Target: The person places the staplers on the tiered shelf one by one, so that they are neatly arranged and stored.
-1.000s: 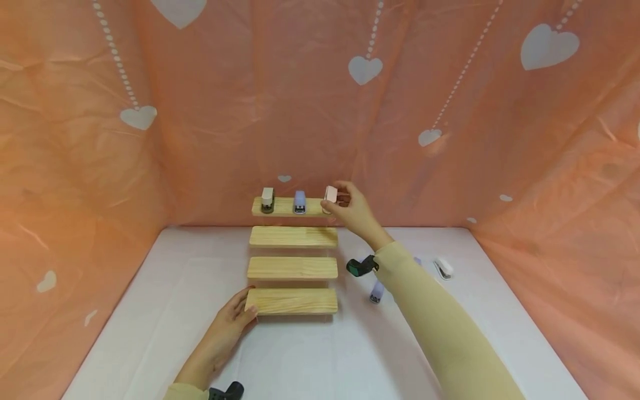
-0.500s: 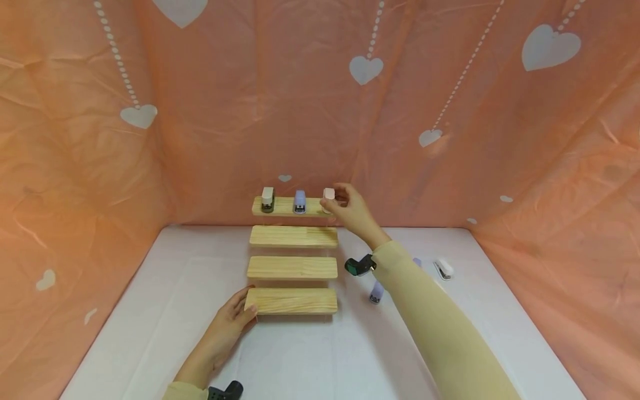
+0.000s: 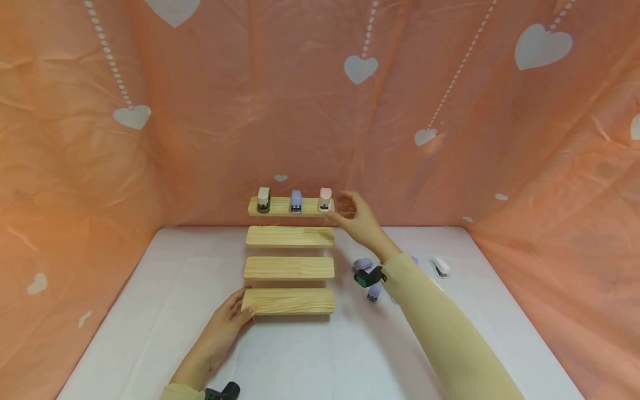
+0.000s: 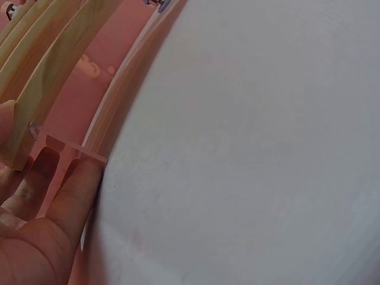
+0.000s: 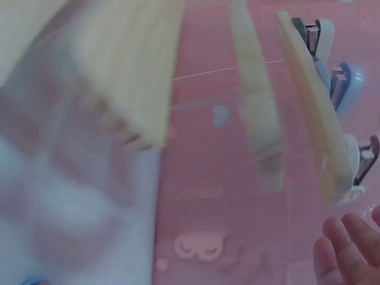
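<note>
A tiered display rack with pale wooden shelves [image 3: 290,301] on clear supports stands mid-table. My left hand [image 3: 220,330] holds the left end of its lowest shelf, thumb over the top; in the left wrist view the fingers [image 4: 74,199] lie against the clear support. Three mini staplers stand on the top shelf: a white one with a dark base [image 3: 263,200], a purple one [image 3: 296,201] and a pink one [image 3: 325,199] at the right end. My right hand [image 3: 362,222] is just right of the pink stapler, fingers loosely bent and holding nothing.
Right of the rack, several purple staplers [image 3: 373,293] lie on the white tabletop [image 3: 280,361], partly hidden by the right wrist and sleeve. A white stapler [image 3: 440,268] lies farther right. An orange curtain with hearts [image 3: 300,111] closes off the back and sides.
My right hand has let go of the pink stapler and moved slightly right and down. The stapler stays on the top shelf. My left hand keeps its hold on the rack.
</note>
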The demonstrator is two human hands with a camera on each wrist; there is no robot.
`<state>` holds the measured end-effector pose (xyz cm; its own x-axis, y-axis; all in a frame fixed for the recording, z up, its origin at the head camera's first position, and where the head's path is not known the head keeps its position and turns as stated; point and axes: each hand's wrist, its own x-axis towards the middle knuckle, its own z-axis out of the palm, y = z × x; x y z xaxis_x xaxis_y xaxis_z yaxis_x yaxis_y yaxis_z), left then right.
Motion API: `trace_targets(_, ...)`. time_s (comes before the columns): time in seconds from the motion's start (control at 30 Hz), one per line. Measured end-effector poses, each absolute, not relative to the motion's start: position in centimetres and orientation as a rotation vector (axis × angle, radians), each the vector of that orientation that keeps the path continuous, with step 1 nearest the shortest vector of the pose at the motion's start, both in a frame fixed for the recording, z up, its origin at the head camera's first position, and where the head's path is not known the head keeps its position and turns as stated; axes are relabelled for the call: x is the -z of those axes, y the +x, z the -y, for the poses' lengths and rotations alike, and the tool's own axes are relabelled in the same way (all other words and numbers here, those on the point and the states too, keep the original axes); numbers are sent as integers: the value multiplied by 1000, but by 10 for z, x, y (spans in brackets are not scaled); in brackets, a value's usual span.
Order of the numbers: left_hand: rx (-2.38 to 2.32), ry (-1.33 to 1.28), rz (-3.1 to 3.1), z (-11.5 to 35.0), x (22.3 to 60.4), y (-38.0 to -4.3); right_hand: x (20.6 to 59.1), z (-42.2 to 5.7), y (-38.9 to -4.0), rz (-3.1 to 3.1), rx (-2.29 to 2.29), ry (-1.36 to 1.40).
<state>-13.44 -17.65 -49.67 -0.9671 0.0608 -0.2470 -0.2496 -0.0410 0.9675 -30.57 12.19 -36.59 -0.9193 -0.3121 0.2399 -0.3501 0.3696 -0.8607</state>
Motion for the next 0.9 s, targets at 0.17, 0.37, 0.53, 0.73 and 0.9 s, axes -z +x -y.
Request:
trace_targets(0.17, -2100, -190, -2024, 178, 497, -134, 385, -146, -286, 2641, -1549, 643)
trace_targets(0.37, -2091, -176, -2027, 180, 498, -133, 404, -178, -254, 2735, -1434, 621)
trace_targets(0.53, -2098, -174, -2013, 180, 498, -134, 435, -210, -241, 2837, -1369, 528)
trace_targets(0.73, -2086, -166, -2016, 180, 497, -136, 459, -229, -233, 2884, -1283, 511)
trace_targets(0.9, -2084, -173, -2015, 179, 498, -137, 470, -233, -231, 2898, -1252, 527)
